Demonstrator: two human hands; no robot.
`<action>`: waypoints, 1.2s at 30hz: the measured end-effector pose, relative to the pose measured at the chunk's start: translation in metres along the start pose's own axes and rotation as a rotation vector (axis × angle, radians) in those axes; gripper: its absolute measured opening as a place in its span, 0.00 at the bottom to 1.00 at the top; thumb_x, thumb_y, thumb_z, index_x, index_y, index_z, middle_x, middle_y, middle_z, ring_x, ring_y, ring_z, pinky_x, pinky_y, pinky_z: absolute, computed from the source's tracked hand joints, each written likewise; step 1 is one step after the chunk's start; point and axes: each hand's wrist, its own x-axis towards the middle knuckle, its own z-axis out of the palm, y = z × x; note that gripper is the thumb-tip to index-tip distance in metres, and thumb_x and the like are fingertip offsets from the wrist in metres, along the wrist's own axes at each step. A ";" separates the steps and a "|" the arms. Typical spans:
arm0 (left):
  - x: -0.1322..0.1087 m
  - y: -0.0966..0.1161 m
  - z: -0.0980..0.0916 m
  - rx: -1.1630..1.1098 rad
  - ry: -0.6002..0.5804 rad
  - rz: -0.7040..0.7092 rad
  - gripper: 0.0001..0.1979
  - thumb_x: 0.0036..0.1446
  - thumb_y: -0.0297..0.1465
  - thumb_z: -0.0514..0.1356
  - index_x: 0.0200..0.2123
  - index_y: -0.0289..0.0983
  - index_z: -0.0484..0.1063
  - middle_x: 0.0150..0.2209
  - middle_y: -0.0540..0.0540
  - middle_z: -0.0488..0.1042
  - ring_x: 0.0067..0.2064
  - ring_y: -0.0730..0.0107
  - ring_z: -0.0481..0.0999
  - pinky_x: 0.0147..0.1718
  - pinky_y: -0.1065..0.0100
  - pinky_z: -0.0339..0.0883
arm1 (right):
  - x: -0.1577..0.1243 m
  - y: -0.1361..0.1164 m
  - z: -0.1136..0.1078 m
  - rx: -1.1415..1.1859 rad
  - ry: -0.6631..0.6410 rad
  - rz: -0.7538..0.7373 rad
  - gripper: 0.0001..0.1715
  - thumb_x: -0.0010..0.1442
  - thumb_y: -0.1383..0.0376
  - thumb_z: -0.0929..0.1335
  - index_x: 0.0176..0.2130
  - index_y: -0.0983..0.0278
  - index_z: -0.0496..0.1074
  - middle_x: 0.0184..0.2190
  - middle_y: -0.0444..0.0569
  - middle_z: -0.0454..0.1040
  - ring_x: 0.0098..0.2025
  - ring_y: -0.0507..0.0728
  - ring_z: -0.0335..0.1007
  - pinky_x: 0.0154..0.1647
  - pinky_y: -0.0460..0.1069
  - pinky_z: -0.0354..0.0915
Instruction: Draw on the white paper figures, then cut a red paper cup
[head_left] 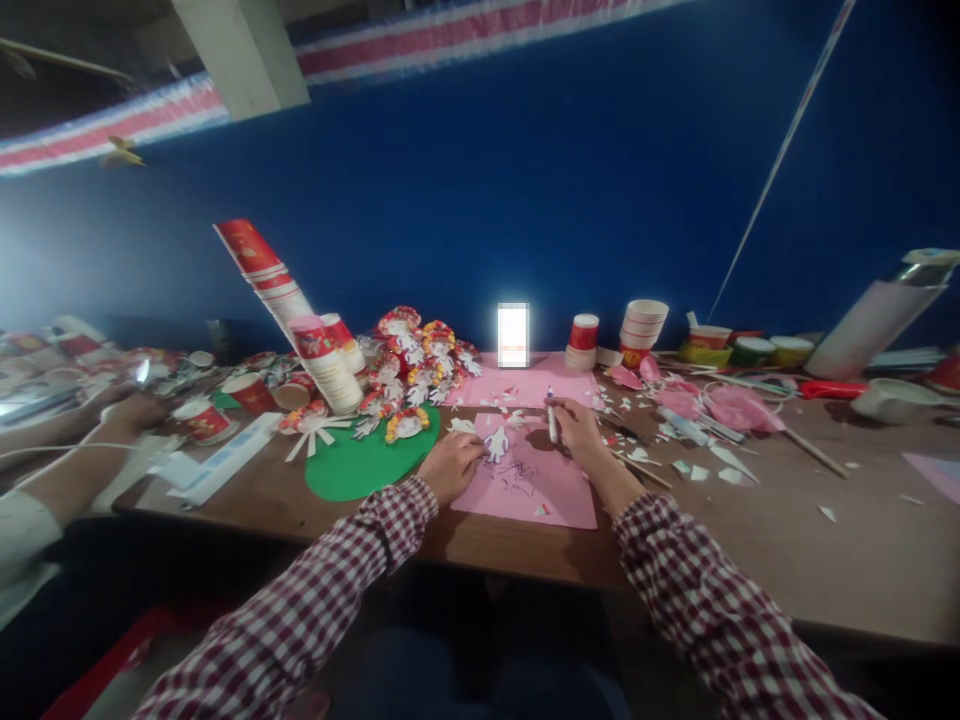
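Note:
A pink paper sheet with pen marks lies at the table's near edge. My left hand rests on its left side, fingers closed, pressing a small white hand-shaped cutout onto the paper. My right hand is closed on a white pen, held upright with its tip down beside the cutout. Both arms wear red-and-white checked sleeves.
A green paper disc lies left of the sheet, behind it paper-cup figures and leaning cup stacks. More cups, wooden sticks and paper scraps lie right. Another person's arm is at the far left.

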 end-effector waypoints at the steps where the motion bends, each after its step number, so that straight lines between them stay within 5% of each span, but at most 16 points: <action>1: 0.000 0.001 0.000 -0.002 0.005 -0.003 0.12 0.60 0.28 0.51 0.41 0.37 0.74 0.43 0.43 0.73 0.47 0.63 0.69 0.48 0.58 0.63 | 0.000 0.000 0.001 0.037 -0.009 0.017 0.22 0.53 0.57 0.62 0.43 0.67 0.70 0.23 0.48 0.74 0.17 0.50 0.63 0.17 0.45 0.60; 13: -0.001 -0.003 -0.002 0.030 0.010 -0.006 0.13 0.58 0.25 0.52 0.43 0.35 0.73 0.42 0.42 0.74 0.46 0.64 0.70 0.49 0.57 0.63 | -0.006 -0.008 0.003 0.209 -0.099 -0.002 0.22 0.42 0.61 0.70 0.39 0.64 0.69 0.26 0.43 0.71 0.19 0.47 0.61 0.18 0.43 0.58; 25: 0.007 0.002 0.002 0.041 -0.058 -0.003 0.13 0.60 0.27 0.50 0.44 0.35 0.72 0.44 0.42 0.74 0.47 0.62 0.68 0.49 0.57 0.63 | -0.010 -0.009 0.005 0.172 -0.053 0.003 0.20 0.49 0.54 0.69 0.39 0.63 0.67 0.23 0.43 0.72 0.17 0.47 0.59 0.13 0.41 0.55; 36: 0.018 -0.003 0.005 -0.004 -0.121 0.040 0.15 0.56 0.24 0.51 0.44 0.37 0.72 0.46 0.44 0.74 0.51 0.62 0.66 0.54 0.56 0.59 | -0.012 -0.013 0.005 0.162 -0.067 -0.016 0.23 0.45 0.49 0.71 0.29 0.64 0.65 0.17 0.40 0.65 0.15 0.46 0.54 0.13 0.42 0.51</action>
